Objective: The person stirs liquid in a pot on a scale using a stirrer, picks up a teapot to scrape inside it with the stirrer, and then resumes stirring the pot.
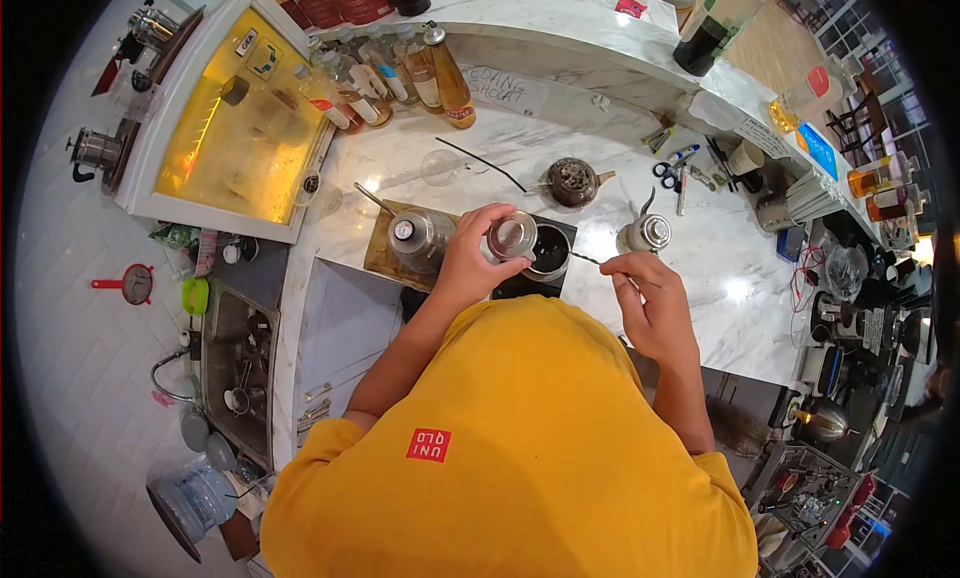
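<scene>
Left grip [474, 256] is curled round a silvery container [512, 236] at frame centre, fingers and thumb on its sides, probably to steady it beside the cup [550, 253]. Right grip [648, 300], right of centre, pinches a thin rod [588, 259] by its end; far end reaches the cup's rim.

Layout, left to right: dial-topped jug [422, 248] on wooden board [376, 248], cup on black pad [528, 287], gooseneck kettle [652, 234] on tabletop [720, 253]. Likely grouped for short reach.

Container looks round, shiny; contents can't tell. Cup: dark inside, bright rim.
</scene>
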The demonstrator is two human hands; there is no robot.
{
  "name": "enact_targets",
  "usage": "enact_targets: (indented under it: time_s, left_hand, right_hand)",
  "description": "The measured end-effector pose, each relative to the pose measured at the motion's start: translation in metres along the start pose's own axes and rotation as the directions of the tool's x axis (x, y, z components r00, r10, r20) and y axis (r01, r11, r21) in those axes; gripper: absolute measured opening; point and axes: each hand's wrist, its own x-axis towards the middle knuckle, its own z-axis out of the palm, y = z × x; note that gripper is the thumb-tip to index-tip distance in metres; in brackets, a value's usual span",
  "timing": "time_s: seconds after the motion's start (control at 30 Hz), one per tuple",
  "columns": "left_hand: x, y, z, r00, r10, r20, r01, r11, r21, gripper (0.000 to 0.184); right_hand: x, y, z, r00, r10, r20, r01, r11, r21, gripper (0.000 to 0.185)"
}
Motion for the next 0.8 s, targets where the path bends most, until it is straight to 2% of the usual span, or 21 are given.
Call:
enact_targets:
  time_s: [0.07,0.17,0.37,0.47,0.57,0.8]
  left_hand:
    - [0.0,0.002,0.002,1.0,-0.003,0.001,0.003,1.0,0.005,0.071]
    - [0.001,0.0,0.005,1.0,0.009,0.015,-0.01,1.0,0.015,0.071]
    - [-0.001,-0.001,0.004,1.0,-0.011,0.023,0.011,1.0,-0.003,0.072]
    - [-0.003,0.0,0.005,0.999,-0.04,0.035,0.04,0.999,-0.005,0.072]
    - [-0.004,-0.001,0.008,0.999,-0.003,0.039,0.005,0.999,-0.05,0.07]
    - [-0.006,0.0,0.012,0.999,-0.004,0.043,0.006,0.999,-0.037,0.073]
  right_hand:
    - [0.0,0.003,0.001,0.999,-0.026,-0.025,0.025,0.999,-0.025,0.014]
    - [0.001,-0.008,-0.003,0.995,0.088,0.055,-0.09,0.996,0.019,0.015]
    - [-0.002,-0.003,0.0,0.998,0.065,-0.017,-0.065,0.998,0.01,0.013]
    - [-0.005,-0.005,0.0,0.995,0.095,0.03,-0.096,0.994,0.043,0.013]
    - [-0.007,-0.002,-0.002,0.998,0.049,-0.036,-0.048,0.998,0.029,0.012]
    - [-0.016,0.002,-0.019,0.985,0.111,-0.135,-0.09,0.985,0.15,0.015]
